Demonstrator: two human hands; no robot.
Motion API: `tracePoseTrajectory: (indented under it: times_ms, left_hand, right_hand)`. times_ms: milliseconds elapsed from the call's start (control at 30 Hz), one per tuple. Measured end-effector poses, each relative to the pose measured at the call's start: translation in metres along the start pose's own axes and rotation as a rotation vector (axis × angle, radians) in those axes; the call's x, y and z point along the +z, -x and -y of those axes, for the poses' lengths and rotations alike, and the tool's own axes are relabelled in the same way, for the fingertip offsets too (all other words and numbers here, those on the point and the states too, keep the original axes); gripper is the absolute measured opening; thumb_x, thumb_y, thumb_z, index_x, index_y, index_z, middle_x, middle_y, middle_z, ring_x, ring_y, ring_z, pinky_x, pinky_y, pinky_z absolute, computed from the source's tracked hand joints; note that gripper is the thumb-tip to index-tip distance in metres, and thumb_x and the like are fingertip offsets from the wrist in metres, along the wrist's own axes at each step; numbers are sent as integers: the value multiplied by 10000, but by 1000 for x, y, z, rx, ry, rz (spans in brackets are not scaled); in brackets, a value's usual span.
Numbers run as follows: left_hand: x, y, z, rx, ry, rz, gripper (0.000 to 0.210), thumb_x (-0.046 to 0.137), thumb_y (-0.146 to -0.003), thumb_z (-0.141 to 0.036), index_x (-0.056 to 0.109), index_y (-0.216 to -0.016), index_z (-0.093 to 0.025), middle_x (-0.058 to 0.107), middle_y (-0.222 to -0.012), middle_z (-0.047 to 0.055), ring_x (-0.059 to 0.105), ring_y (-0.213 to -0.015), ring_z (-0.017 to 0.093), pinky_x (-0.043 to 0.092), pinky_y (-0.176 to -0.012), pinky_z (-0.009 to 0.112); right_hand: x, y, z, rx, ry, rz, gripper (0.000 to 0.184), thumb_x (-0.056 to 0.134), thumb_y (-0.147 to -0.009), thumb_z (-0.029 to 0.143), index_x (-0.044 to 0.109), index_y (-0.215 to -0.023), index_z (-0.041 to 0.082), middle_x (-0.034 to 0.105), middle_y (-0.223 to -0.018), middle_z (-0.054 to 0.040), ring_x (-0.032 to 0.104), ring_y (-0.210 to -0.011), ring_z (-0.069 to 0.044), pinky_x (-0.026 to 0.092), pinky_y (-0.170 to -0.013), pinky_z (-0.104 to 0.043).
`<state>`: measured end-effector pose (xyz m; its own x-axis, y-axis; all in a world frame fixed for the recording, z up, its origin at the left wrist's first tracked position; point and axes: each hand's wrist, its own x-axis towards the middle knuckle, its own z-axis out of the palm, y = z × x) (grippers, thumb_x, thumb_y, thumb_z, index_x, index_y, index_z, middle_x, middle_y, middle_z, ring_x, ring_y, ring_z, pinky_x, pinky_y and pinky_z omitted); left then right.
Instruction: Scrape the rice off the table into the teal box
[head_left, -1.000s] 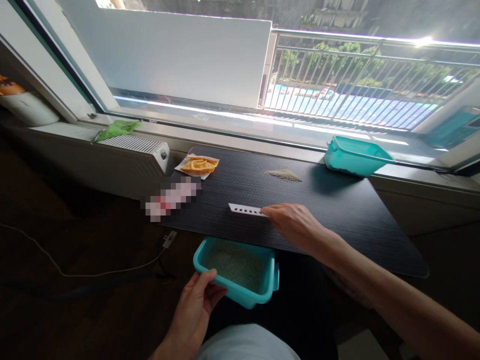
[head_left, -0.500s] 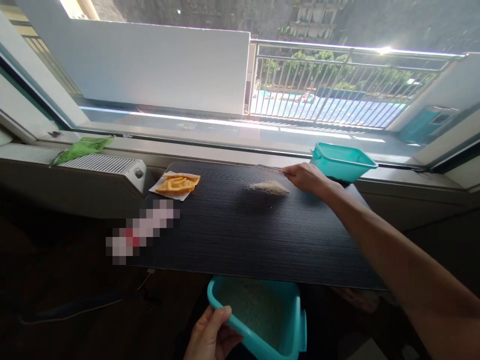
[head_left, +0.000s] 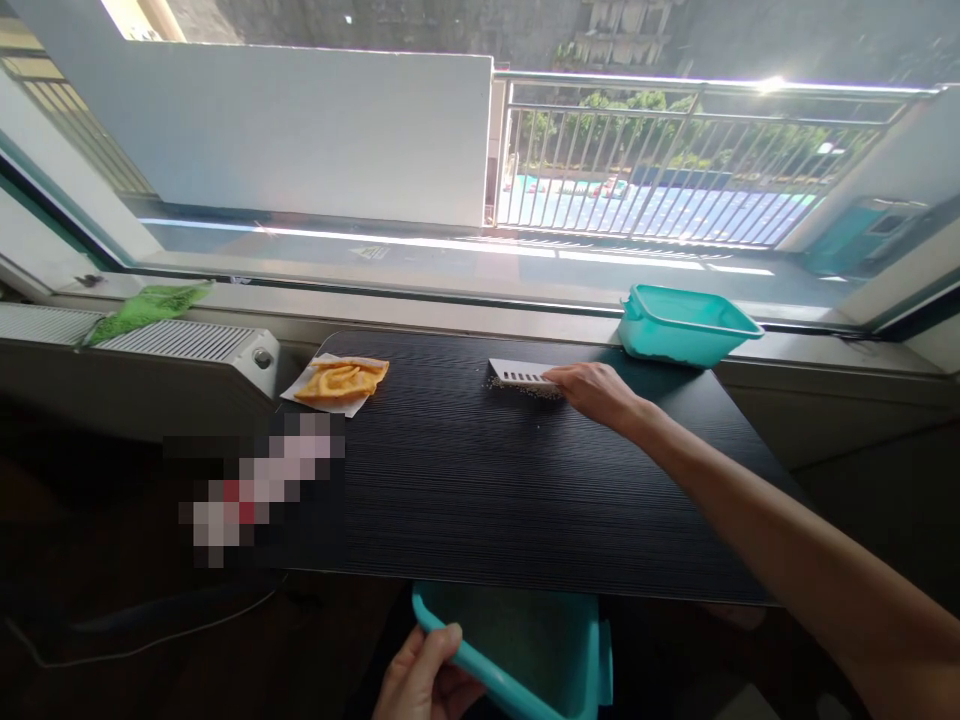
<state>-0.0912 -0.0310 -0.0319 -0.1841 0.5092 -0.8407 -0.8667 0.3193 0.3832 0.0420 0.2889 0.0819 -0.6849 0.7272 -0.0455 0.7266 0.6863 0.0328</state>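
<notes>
My right hand (head_left: 596,392) is closed round the end of a white slotted scoop (head_left: 517,372). The scoop stands tilted at a small heap of pale grains (head_left: 536,392) on the dark table, hiding much of it. Below the table's near edge, my left hand (head_left: 429,675) pinches the rim of a teal tub (head_left: 499,683), thumb on top and fingers underneath. The tub's inside is in shadow, so its contents are hard to make out.
A second teal tub (head_left: 686,335) stands at the far right of the black table (head_left: 450,500). Orange-yellow folded cloth (head_left: 341,382) lies on white paper at the far left. A green cloth (head_left: 150,312) drapes over the radiator (head_left: 202,335). Behind is a large window.
My right hand has come nearer with the scoop, which has turned from nearly edge-on to show its slotted face over the heap. My left hand keeps its hold on the tub, which sits slightly lower in view.
</notes>
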Motion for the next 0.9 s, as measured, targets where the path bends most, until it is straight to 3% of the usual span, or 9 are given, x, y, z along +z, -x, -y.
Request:
tracePoseTrajectory:
  times_ms: [167, 333, 700, 800, 900]
  left_hand:
    - [19, 7, -1, -17, -17, -14, 257, 786, -660, -99, 546, -679, -189, 613, -561, -35, 625, -520, 141, 575, -599, 290]
    - [35, 18, 3, -3, -29, -17, 192, 655, -783, -45, 545, -684, -168, 607, -578, -16, 620, -531, 123, 569, -586, 265]
    - [39, 29, 18, 11, -59, 61, 181, 610, -821, -51, 550, -695, -166, 609, -553, -16, 605, -505, 106, 547, -551, 236]
    - [36, 31, 19, 1, -47, 79, 203, 638, -798, -47, 538, -671, -169, 597, -537, -24, 597, -491, 105, 538, -536, 231]
    - [30, 30, 20, -14, -38, 120, 196, 675, -780, -65, 544, -677, -169, 617, -561, -19, 616, -520, 112, 546, -562, 237]
  right_hand:
    - [2, 43, 19, -5, 49, 103, 317, 377, -951, 116, 667, -1060, 179, 729, -1086, -83, 667, -901, -190, 397, -673, -258]
    - [2, 82, 40, -3, 7, 122, 286, 372, -958, 109, 644, -1025, 164, 715, -1106, -96, 658, -958, -186, 413, -717, -245]
    - [-8, 157, 92, 10, -114, 184, 224, 415, -949, 93, 624, -1002, 150, 702, -1063, -86, 639, -976, -205, 407, -762, -268]
    - [-19, 163, 95, 2, -148, 203, 221, 420, -952, 114, 634, -983, 164, 711, -1026, -75, 649, -918, -183, 391, -719, -250]
    - [-32, 137, 86, -7, -118, 166, 261, 408, -950, 126, 656, -1001, 187, 725, -978, -63, 655, -863, -169, 360, -667, -246]
